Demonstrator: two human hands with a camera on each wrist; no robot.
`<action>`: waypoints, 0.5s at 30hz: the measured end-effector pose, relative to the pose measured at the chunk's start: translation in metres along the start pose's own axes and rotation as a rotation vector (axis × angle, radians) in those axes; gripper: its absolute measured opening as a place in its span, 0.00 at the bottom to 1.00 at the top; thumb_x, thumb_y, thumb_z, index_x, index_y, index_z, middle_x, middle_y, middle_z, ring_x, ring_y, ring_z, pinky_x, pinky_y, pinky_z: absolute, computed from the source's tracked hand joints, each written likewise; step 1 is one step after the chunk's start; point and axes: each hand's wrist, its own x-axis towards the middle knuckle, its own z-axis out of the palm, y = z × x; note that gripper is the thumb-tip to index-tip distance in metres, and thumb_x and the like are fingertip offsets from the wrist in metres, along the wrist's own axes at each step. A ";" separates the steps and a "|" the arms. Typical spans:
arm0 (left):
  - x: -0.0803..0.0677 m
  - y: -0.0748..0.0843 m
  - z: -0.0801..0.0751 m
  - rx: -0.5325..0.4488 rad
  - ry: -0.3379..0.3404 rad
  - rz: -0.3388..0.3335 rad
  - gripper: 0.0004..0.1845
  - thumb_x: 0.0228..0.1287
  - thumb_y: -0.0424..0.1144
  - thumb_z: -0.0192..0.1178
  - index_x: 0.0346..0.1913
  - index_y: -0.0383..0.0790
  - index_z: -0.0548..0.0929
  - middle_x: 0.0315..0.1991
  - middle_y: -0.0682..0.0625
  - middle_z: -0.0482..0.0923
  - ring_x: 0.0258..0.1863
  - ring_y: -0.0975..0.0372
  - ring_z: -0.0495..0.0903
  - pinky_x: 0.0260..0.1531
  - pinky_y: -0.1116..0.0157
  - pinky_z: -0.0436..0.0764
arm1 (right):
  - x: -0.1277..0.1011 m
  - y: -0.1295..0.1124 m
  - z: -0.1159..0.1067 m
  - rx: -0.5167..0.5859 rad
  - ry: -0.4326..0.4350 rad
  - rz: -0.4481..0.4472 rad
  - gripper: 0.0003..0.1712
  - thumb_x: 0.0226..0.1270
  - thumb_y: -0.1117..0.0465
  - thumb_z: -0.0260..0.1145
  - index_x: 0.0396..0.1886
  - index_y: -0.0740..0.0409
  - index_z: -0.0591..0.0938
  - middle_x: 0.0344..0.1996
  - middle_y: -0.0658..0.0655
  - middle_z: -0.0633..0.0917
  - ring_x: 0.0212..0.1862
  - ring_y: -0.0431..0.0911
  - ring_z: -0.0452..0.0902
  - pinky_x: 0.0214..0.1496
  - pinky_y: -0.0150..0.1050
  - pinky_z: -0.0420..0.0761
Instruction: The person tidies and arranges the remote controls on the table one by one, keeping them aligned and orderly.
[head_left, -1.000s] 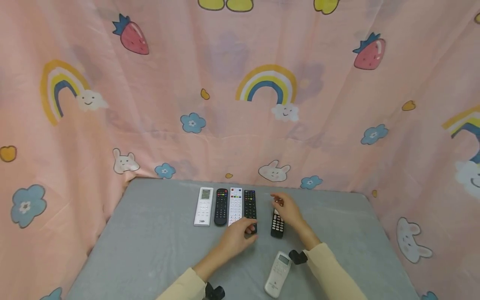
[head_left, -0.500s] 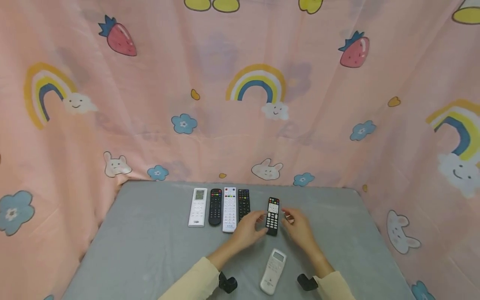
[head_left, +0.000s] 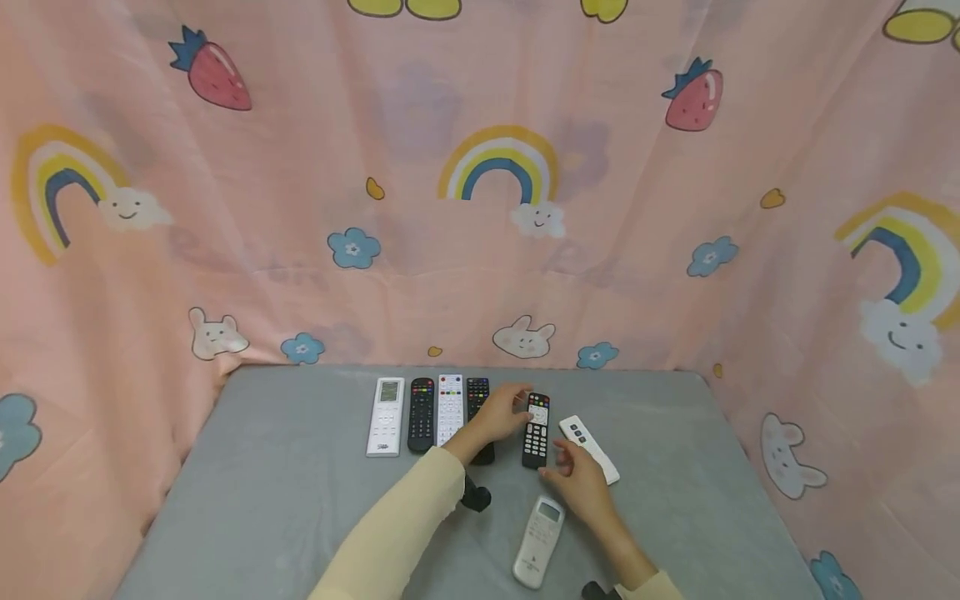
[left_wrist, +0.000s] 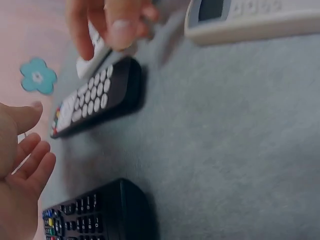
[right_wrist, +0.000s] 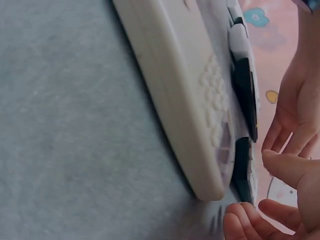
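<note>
A black remote control with white buttons (head_left: 536, 431) lies between my two hands. My left hand (head_left: 501, 416) is at its upper left side, fingers loosely bent, and the forearm crosses a black remote (head_left: 477, 408) in the row. In the left wrist view, a small gap shows between the left hand (left_wrist: 22, 172) and the white-buttoned remote (left_wrist: 92, 97). My right hand (head_left: 583, 482) is by the lower right end, thumb and fingers spread with nothing between them. It partly covers a slim white remote (head_left: 596, 448). A cream remote (head_left: 538, 542) lies nearer me, below the right hand.
Left of the hands, a white remote with a screen (head_left: 386, 417), a black remote (head_left: 422, 415) and a white remote with many buttons (head_left: 450, 408) lie side by side. All rest on a grey cloth-covered table (head_left: 285, 500). A pink patterned curtain (head_left: 420, 300) hangs behind.
The white-buttoned remote has turned straighter. My left hand has moved up toward its top; my right hand has come down from its top to its lower end, uncovering the slim white remote.
</note>
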 end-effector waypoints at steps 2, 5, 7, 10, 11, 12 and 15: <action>0.005 -0.002 0.002 0.008 -0.010 -0.018 0.28 0.66 0.37 0.64 0.68 0.41 0.72 0.58 0.43 0.79 0.57 0.55 0.79 0.58 0.60 0.80 | 0.000 0.002 0.001 -0.004 -0.014 0.013 0.35 0.51 0.60 0.78 0.60 0.64 0.78 0.37 0.59 0.84 0.33 0.40 0.76 0.34 0.31 0.75; 0.011 -0.003 0.004 0.006 -0.028 -0.039 0.28 0.67 0.38 0.63 0.69 0.42 0.71 0.59 0.43 0.78 0.59 0.54 0.79 0.59 0.59 0.79 | 0.000 0.004 0.000 -0.012 -0.021 0.021 0.36 0.50 0.60 0.78 0.60 0.64 0.77 0.36 0.57 0.83 0.33 0.39 0.75 0.33 0.30 0.73; 0.014 -0.003 0.005 0.006 -0.046 -0.043 0.29 0.67 0.38 0.63 0.70 0.41 0.70 0.60 0.43 0.78 0.59 0.54 0.78 0.60 0.59 0.79 | 0.000 0.005 0.000 -0.021 -0.024 0.017 0.37 0.49 0.61 0.79 0.61 0.65 0.77 0.35 0.57 0.82 0.32 0.40 0.73 0.32 0.30 0.72; 0.017 -0.002 0.006 0.007 -0.077 -0.043 0.30 0.68 0.39 0.62 0.71 0.40 0.68 0.60 0.42 0.78 0.58 0.53 0.78 0.59 0.57 0.79 | 0.001 0.005 0.000 -0.024 -0.044 0.029 0.39 0.49 0.61 0.79 0.62 0.66 0.76 0.35 0.57 0.81 0.32 0.40 0.71 0.31 0.30 0.70; 0.017 -0.002 0.006 0.012 -0.086 -0.046 0.30 0.68 0.39 0.62 0.71 0.40 0.68 0.60 0.42 0.78 0.58 0.54 0.78 0.59 0.57 0.79 | 0.001 0.005 0.001 -0.025 -0.055 0.027 0.39 0.48 0.61 0.79 0.62 0.66 0.76 0.36 0.57 0.81 0.31 0.40 0.70 0.31 0.30 0.70; 0.018 -0.001 0.006 0.014 -0.090 -0.051 0.30 0.69 0.39 0.61 0.71 0.40 0.68 0.59 0.41 0.78 0.57 0.53 0.78 0.59 0.56 0.78 | 0.002 0.005 0.002 -0.029 -0.065 0.022 0.40 0.48 0.61 0.79 0.62 0.67 0.76 0.36 0.57 0.80 0.31 0.40 0.69 0.31 0.30 0.69; 0.019 0.000 0.006 0.009 -0.099 -0.068 0.30 0.70 0.39 0.60 0.72 0.39 0.67 0.59 0.41 0.78 0.57 0.53 0.78 0.60 0.55 0.78 | 0.004 0.004 0.004 -0.039 -0.077 0.017 0.40 0.48 0.60 0.80 0.62 0.66 0.76 0.35 0.56 0.79 0.30 0.41 0.68 0.30 0.30 0.68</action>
